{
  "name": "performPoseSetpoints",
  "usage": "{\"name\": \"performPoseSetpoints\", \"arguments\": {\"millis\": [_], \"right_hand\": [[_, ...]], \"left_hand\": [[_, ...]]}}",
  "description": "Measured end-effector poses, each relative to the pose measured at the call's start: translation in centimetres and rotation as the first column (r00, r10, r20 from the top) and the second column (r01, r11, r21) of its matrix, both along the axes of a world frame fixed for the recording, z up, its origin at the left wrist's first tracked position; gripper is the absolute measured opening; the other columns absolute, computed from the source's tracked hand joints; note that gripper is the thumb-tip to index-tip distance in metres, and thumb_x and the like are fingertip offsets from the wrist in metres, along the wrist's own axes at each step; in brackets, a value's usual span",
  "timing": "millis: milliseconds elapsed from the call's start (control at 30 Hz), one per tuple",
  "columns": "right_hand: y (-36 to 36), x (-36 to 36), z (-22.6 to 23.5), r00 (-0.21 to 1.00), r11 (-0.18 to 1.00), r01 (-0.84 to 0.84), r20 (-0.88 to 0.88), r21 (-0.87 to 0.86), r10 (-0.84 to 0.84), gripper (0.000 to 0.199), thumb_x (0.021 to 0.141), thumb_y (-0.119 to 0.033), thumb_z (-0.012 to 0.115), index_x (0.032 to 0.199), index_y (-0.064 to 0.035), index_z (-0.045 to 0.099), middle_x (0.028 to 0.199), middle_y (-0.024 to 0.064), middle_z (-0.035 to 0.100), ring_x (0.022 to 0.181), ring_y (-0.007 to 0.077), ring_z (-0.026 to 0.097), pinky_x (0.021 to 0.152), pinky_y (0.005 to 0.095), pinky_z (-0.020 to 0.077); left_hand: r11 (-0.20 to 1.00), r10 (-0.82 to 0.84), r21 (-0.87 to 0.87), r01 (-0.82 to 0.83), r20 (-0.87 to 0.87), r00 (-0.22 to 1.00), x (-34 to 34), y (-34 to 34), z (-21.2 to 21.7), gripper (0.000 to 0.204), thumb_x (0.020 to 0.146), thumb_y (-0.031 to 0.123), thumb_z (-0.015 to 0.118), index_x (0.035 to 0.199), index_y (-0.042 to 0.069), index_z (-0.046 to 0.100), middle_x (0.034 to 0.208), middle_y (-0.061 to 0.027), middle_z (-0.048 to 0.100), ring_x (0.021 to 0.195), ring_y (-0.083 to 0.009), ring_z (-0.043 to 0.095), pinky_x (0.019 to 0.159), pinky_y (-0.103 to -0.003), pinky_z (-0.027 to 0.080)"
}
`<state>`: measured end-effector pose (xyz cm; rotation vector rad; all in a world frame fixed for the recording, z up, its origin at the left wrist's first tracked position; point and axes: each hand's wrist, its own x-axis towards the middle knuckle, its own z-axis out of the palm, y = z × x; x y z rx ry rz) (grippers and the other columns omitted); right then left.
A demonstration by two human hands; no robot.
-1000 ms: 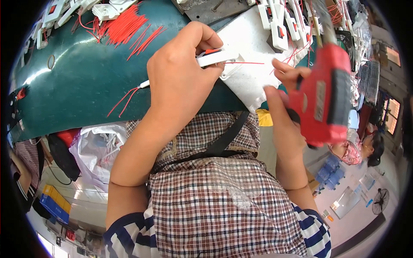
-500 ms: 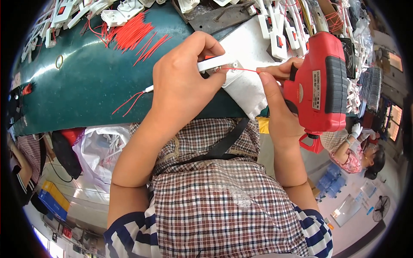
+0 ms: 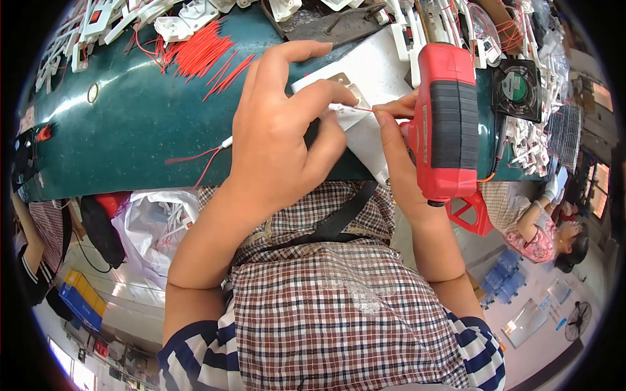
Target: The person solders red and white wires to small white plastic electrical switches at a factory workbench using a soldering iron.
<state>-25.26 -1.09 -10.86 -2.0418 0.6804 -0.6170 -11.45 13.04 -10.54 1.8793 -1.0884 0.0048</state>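
1. A loose heap of cut red wires (image 3: 199, 53) lies on the green table (image 3: 124, 130), toward its far side.
2. White plastic parts (image 3: 111, 19) crowd the far left edge.
3. A small black fan (image 3: 516, 90) sits at the right end.
4. A white plastic bag (image 3: 156, 225) hangs below the near edge.
5. Another person (image 3: 544, 238) sits low right.

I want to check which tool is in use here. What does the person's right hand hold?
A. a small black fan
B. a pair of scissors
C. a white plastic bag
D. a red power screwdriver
D: the right hand grips a red power screwdriver with a dark ribbed handle, beside the left hand.
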Motion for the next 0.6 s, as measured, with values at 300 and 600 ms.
{"name": "performPoseSetpoints", "arguments": {"millis": [300,600], "right_hand": [[0.3,-1.9,2.6,0.991,0.964,-0.067,-0.129,-0.258,0.035,0.021,0.099,-0.003,0.06,0.118,0.001,0.052,0.102,0.0105,0.067,0.092,0.0168,0.069,0.088,0.0333,0.0546],[0.5,-7.4,8.2,0.998,0.994,0.046,-0.046,0.094,-0.042,0.03,0.089,-0.008,0.063,0.116,-0.0001,0.051,0.088,0.0102,0.055,0.055,0.0094,0.043,0.053,0.0243,0.0391]], "left_hand": [[0.982,0.185,0.019,-0.186,0.017,0.983,-2.4,-1.0,-0.7,0.02,0.067,0.008,0.085,0.073,0.008,0.065,0.121,-0.0107,0.064,0.103,-0.0295,0.059,0.076,-0.036,0.05],[0.977,0.213,-0.008,-0.213,0.096,0.972,-2.6,-1.6,-0.8,0.019,0.066,0.004,0.08,0.069,0.008,0.062,0.118,-0.0097,0.065,0.102,-0.0312,0.059,0.078,-0.038,0.049]]}}
